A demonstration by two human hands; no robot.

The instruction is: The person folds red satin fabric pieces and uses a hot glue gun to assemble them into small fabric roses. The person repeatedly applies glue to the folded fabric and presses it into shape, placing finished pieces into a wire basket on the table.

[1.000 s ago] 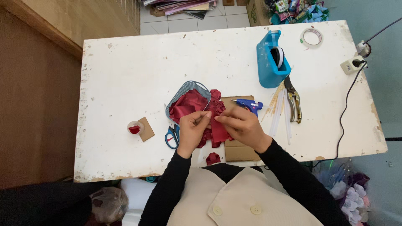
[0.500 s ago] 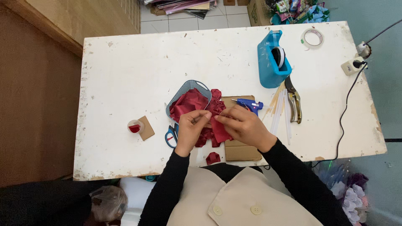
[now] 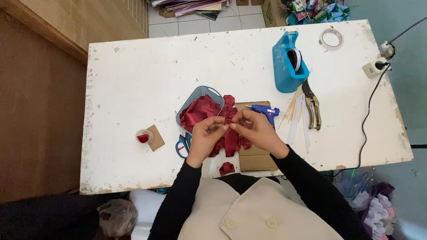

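Red ribbon pieces point(image 3: 231, 140) pinched between left hand point(image 3: 205, 135) and right hand point(image 3: 257, 131) — blue tape dispenser point(image 3: 287, 66) stands well behind.

The ribbon pieces point(image 3: 231, 138) were dark red. The basket point(image 3: 200, 92) was grey-blue, the glue gun point(image 3: 265, 111) and the tape dispenser point(image 3: 288, 66) bright blue. The table point(image 3: 147, 75) was white, speckled with brown chips along its edges. The scissors' point(image 3: 182, 145) handles were blue.
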